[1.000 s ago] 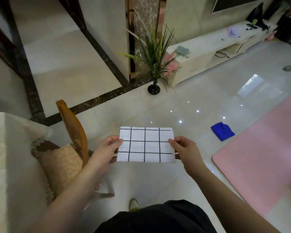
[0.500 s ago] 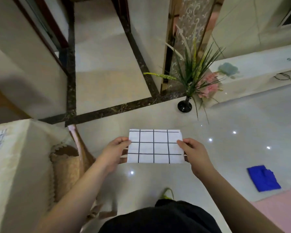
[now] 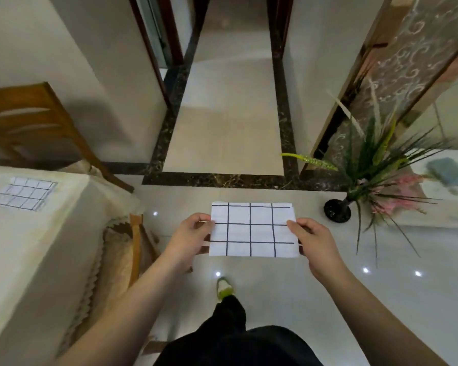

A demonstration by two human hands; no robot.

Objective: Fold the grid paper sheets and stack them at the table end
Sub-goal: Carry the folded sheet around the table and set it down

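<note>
Turning leftward since a second ago, the view now takes in the table [image 3: 32,260] and a grid sheet already lying on its cloth [image 3: 24,193], where before only a chair and open floor were seen. The folded grid paper [image 3: 253,229] is kept in the same two-handed hold throughout, carried in the air over the tiled floor, right of the table and well apart from the sheet on it. This is judged to be the carry toward the table end, with the fold itself done and the stacking not yet done.

The paper is pinched at its left edge by the left hand [image 3: 193,235], thumb on top, and at its right edge by the right hand [image 3: 313,241] in the same way. It is held flat and nearly level, a white rectangle ruled with dark lines into three rows of cells, its edges looking crisp and its corners square.
</note>
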